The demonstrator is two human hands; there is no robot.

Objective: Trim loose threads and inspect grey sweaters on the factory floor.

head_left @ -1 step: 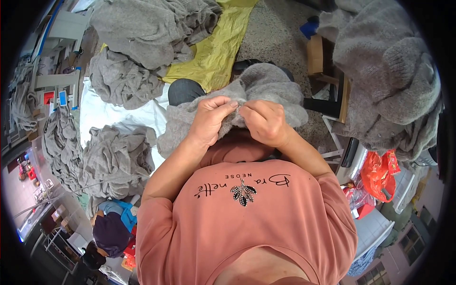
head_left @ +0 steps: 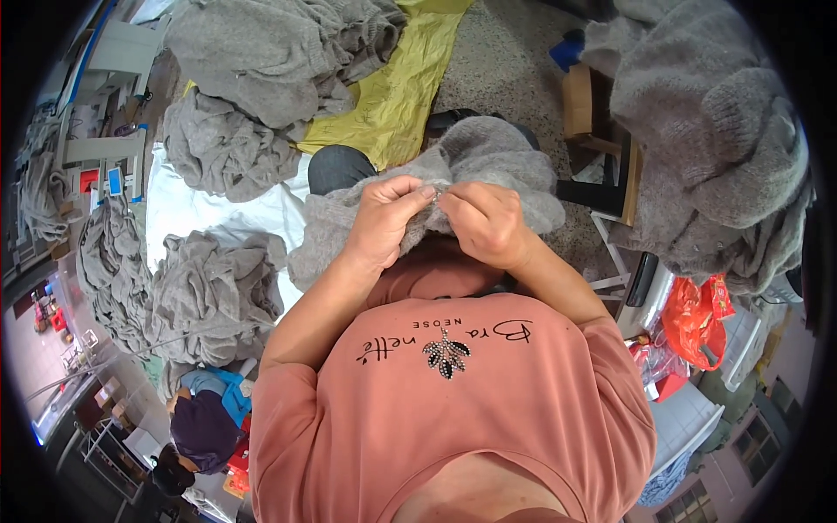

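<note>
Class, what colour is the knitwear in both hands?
The knitwear is grey, seen best in the head view.

The garment lies over the knees; left, heaps lie at far and near edges of a sheet; right, a pile.

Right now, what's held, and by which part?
Gray knit cloth, pinched near its middle by the left hand and right hand; whether that's an edge or seam can't be told.

The knit garment is grey; the shirt salmon pink; the sheet yellow; the floor speckled.
</note>
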